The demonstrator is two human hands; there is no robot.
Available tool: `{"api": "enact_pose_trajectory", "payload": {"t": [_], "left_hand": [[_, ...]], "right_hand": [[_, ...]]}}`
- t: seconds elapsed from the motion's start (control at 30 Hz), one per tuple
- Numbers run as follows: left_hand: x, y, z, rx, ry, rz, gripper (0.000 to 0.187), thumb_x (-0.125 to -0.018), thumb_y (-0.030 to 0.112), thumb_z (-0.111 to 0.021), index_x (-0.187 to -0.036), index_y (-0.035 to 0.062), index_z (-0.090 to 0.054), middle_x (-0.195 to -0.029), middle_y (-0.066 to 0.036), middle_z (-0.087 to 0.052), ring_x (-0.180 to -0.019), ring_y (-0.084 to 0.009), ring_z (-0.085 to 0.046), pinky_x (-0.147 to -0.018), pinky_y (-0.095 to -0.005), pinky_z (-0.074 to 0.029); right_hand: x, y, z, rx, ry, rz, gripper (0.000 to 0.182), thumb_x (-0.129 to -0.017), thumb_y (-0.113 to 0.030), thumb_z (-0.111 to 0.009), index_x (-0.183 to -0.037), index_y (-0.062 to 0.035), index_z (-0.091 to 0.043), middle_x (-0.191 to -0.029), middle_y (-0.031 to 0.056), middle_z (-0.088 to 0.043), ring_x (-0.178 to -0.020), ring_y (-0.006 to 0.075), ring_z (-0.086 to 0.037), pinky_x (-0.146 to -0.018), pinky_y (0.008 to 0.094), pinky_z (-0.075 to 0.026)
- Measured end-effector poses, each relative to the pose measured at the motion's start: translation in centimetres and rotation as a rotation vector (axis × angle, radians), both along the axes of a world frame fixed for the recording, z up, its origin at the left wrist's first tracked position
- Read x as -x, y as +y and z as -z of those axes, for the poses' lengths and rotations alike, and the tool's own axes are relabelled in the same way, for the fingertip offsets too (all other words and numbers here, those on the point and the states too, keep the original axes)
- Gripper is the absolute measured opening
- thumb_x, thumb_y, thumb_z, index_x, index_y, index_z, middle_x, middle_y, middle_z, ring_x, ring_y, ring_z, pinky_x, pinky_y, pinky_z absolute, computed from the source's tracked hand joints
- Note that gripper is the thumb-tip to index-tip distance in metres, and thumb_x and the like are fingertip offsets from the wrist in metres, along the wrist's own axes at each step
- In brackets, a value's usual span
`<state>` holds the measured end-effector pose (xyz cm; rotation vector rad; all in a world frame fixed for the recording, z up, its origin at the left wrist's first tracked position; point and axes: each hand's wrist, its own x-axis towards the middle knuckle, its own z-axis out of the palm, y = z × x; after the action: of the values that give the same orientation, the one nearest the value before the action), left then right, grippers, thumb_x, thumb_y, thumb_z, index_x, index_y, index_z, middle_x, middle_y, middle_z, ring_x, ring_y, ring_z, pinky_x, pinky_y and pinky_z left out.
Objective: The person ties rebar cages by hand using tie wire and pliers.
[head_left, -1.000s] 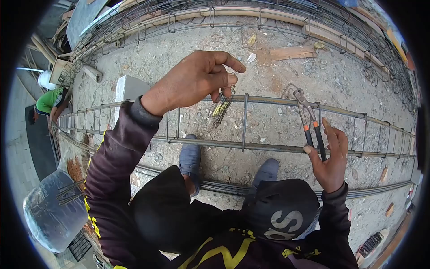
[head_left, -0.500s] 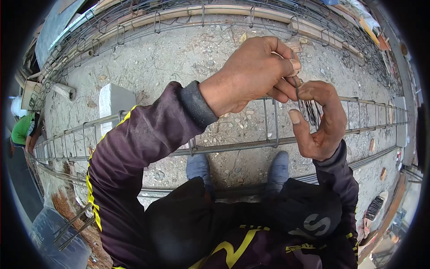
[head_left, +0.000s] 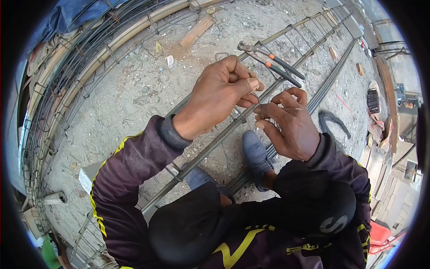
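Note:
My left hand [head_left: 219, 92] is closed above the rebar cage, thumb pressed on the fingers, around what looks like thin wire. Just to its right, my right hand [head_left: 291, 123] has its thumb and index finger brought together near the wire's other end. Beneath both hands, the long rebar cage [head_left: 215, 145] runs diagonally over the ground. Pincers [head_left: 273, 62] with black and orange handles lie across its bars, beyond my hands. A dark bundle of wire [head_left: 333, 124] rests on the ground at the right.
More rebar cages [head_left: 92, 74] curve along the left. A wooden piece [head_left: 197, 31] lies on the dirt near the top. Long loose bars [head_left: 329, 78] run beside the cage on the right. Part of another person in green [head_left: 50, 253] shows at the lower left.
The view has turned and shifted right, bringing the pincers into sight. My hands have moved lower in view, and the several dark wires hanging between them no longer show there.

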<state>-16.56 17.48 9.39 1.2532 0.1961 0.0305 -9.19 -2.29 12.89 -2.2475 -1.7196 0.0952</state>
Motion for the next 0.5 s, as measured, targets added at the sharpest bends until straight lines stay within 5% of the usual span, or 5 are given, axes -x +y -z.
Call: {"api": "enact_pose_trajectory", "payload": {"t": [0.13, 0.27, 0.4, 0.5], "left_hand": [[0.5, -0.7, 1.3, 0.004, 0.01, 0.046, 0.011, -0.098, 0.01, -0.062, -0.093, 0.0049, -0.055, -0.092, -0.012, -0.068, -0.08, -0.0137, -0.067, -0.072, -0.0267, -0.055], [2.4, -2.4, 3.6, -0.005, 0.082, 0.069, 0.013, -0.096, 0.005, -0.065, -0.091, 0.0042, -0.054, -0.09, -0.011, -0.07, -0.083, -0.0103, -0.065, -0.075, -0.026, -0.053], [4.8, -4.5, 5.1, -0.09, 0.083, 0.036, 0.013, -0.095, 0.004, -0.067, -0.09, 0.0031, -0.055, -0.091, -0.009, -0.071, -0.084, -0.0093, -0.065, -0.077, -0.0263, -0.053], [4.7, -4.9, 5.4, -0.121, 0.186, -0.027, 0.009, -0.094, 0.001, -0.067, -0.094, 0.002, -0.058, -0.093, -0.009, -0.071, -0.085, -0.0095, -0.065, -0.078, -0.0261, -0.053]], "right_hand": [[-0.3, -0.3, 0.1, 0.124, 0.18, -0.016, 0.027, -0.091, -0.022, -0.067, -0.108, -0.0009, -0.067, -0.078, 0.0085, -0.062, -0.081, 0.0262, -0.06, -0.087, 0.0415, -0.04], [-1.2, -2.2, 4.5, 0.143, 0.86, -0.096, 0.021, -0.096, -0.013, -0.059, -0.111, 0.0003, -0.065, -0.078, 0.0132, -0.068, -0.075, 0.0319, -0.069, -0.068, 0.042, -0.05], [-1.3, -3.2, 7.9, 0.179, 1.394, -0.131, 0.02, -0.095, -0.005, -0.055, -0.111, 0.0, -0.065, -0.084, 0.0125, -0.072, -0.075, 0.0188, -0.073, -0.067, 0.0322, -0.054], [-1.7, -2.9, 10.0, 0.236, 1.525, -0.12, 0.017, -0.095, -0.005, -0.056, -0.107, -0.0006, -0.067, -0.08, 0.011, -0.072, -0.074, 0.019, -0.073, -0.068, 0.0322, -0.055]]}}
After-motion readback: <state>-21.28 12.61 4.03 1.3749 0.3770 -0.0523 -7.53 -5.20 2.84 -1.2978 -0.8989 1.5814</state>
